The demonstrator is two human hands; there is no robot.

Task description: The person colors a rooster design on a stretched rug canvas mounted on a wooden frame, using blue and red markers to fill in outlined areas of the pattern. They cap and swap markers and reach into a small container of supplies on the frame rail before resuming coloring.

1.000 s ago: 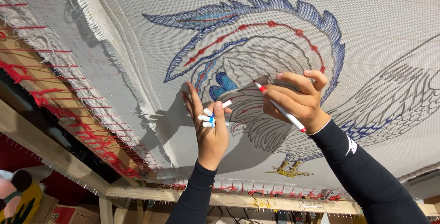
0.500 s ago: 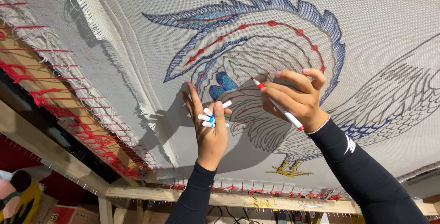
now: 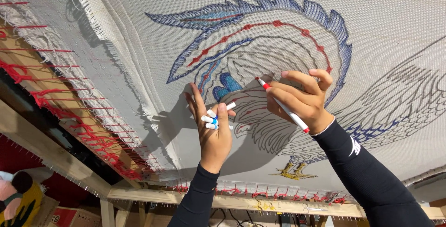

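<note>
We see the right hand [image 3: 299, 99] gripping a red pen [image 3: 283, 106] like a pencil, its tip touching the cloth [image 3: 381, 18] on the bird drawing [image 3: 260, 59], just right of a blue patch; the pen's tail slants down past the wrist; the left hand [image 3: 211, 129] lies flat against the cloth just left of the pen's tip, fingers stretched up, with a bundle of pens [image 3: 214, 118] clamped between them, caps blue and white; the cloth is laced with red cord [image 3: 69, 115] to a wooden frame [image 3: 42, 148]; both arms wear black sleeves.
</note>
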